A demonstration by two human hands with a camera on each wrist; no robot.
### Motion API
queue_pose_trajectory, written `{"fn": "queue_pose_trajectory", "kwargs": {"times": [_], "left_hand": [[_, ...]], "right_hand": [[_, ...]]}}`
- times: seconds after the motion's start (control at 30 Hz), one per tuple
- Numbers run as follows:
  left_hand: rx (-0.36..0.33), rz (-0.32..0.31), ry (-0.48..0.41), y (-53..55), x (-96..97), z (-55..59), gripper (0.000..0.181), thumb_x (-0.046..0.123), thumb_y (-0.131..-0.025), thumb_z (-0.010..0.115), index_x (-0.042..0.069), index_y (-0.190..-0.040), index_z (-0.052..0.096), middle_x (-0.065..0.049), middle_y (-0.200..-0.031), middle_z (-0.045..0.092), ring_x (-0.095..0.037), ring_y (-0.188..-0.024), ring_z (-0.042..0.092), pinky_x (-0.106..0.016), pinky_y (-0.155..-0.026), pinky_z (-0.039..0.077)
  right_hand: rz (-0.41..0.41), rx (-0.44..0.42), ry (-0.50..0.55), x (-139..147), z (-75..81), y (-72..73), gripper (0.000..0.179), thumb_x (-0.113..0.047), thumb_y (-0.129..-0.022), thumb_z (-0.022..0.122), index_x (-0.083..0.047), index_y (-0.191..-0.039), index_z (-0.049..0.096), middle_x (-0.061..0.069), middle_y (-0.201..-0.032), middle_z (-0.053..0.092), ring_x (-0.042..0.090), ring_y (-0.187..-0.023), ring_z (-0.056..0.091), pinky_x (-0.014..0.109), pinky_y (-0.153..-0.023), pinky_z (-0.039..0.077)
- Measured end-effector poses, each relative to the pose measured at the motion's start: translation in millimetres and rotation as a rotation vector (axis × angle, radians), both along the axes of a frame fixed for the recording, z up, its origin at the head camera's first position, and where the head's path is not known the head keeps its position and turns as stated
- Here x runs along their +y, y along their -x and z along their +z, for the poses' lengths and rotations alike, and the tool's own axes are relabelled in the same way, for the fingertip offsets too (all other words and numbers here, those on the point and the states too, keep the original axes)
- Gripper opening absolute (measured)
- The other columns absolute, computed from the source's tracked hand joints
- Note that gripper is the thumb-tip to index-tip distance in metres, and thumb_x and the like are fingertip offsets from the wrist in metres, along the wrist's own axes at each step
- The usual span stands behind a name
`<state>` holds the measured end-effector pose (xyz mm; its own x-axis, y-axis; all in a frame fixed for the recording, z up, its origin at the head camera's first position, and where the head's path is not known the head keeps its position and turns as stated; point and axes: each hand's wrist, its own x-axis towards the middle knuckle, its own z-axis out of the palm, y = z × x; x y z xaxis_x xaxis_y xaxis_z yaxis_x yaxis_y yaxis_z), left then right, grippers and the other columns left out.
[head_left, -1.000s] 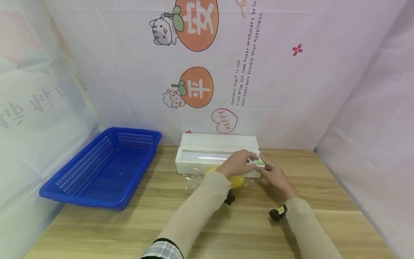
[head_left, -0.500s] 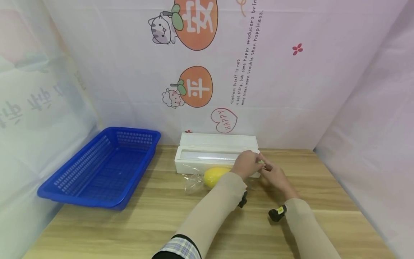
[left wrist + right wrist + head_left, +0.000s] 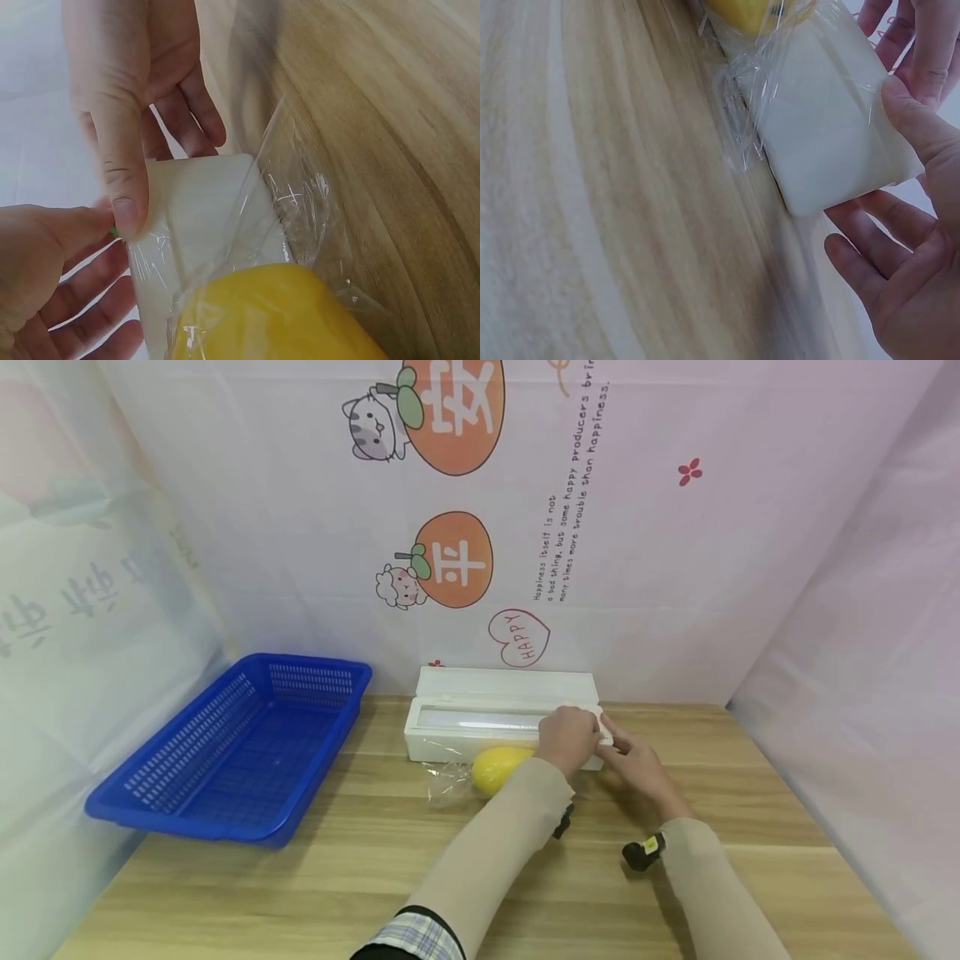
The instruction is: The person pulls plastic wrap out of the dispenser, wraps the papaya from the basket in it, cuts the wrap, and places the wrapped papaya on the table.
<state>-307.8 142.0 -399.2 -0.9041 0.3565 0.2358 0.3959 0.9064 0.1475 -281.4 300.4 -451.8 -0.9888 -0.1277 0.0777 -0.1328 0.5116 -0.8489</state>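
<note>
A white cling film dispenser (image 3: pixel 480 746) stands at the back of the table with its lid raised. My left hand (image 3: pixel 567 739) is at its right end, thumb and fingers pinching a small green slider (image 3: pixel 114 231), mostly hidden by the thumb. My right hand (image 3: pixel 637 768) grips the same end, with its thumb (image 3: pixel 911 112) on the front edge and the fingers round the end. Against the dispenser's front lies a smooth yellow oval fruit (image 3: pixel 498 768), partly behind the left wrist. Clear cling film (image 3: pixel 304 202) covers it and sticks out crumpled at its sides.
To the left stands a blue plastic basket (image 3: pixel 281 839) with slotted sides. A printed white cloth (image 3: pixel 637 543) hangs close behind the dispenser, and more cloth lines both sides of the wooden table (image 3: pixel 360 868).
My left hand moved right to the dispenser's end, then slightly back left, fingers closing over the green slider. More of the yellow fruit shows. The right hand has held its place.
</note>
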Motion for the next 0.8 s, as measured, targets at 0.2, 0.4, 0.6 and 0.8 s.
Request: {"fn": "queue_pose_trajectory", "kwargs": {"times": [0.2, 0.4, 0.6, 0.8], "left_hand": [[-0.033, 0.007, 0.012, -0.3, -1.6, 2.3, 0.02, 0.038, -0.1, 0.062, 0.031, -0.099, 0.08, 0.01, -0.092, 0.071, -0.01, -0.085, 0.065, -0.032, -0.062, 0.053], [-0.031, -0.009, -0.008, -2.8, -6.2, 4.0, 0.021, 0.033, -0.1, 0.061, 0.028, -0.093, 0.079, 0.01, -0.084, 0.068, -0.01, -0.078, 0.063, -0.03, -0.059, 0.053], [-0.065, -0.015, -0.052, -0.5, -10.3, 3.7, 0.017, 0.032, -0.097, 0.066, 0.023, -0.088, 0.077, 0.008, -0.085, 0.065, -0.008, -0.077, 0.06, -0.027, -0.062, 0.052], [-0.115, -0.038, -0.092, 1.7, -15.6, 8.3, 0.017, 0.024, -0.095, 0.067, 0.016, -0.083, 0.075, 0.005, -0.085, 0.067, -0.01, -0.078, 0.06, -0.026, -0.069, 0.053]], "right_hand": [[0.007, -0.013, 0.015, -1, 1.3, -0.2, 0.076, -0.049, -0.098, 0.061, -0.026, -0.16, 0.022, 0.028, -0.153, 0.033, 0.044, -0.136, 0.041, 0.059, -0.109, 0.035], [0.008, -0.008, 0.035, -3, 1.7, -1.8, 0.076, -0.046, -0.098, 0.062, -0.024, -0.159, 0.023, 0.024, -0.155, 0.033, 0.04, -0.132, 0.048, 0.056, -0.109, 0.037], [0.009, -0.028, 0.047, -3, 1.4, -2.6, 0.078, -0.048, -0.097, 0.062, -0.025, -0.16, 0.022, 0.023, -0.157, 0.03, 0.04, -0.133, 0.046, 0.055, -0.108, 0.038], [-0.019, -0.039, 0.036, -2, 1.1, -0.5, 0.08, -0.055, -0.094, 0.064, -0.029, -0.159, 0.025, 0.02, -0.158, 0.028, 0.041, -0.138, 0.04, 0.056, -0.109, 0.036]]}}
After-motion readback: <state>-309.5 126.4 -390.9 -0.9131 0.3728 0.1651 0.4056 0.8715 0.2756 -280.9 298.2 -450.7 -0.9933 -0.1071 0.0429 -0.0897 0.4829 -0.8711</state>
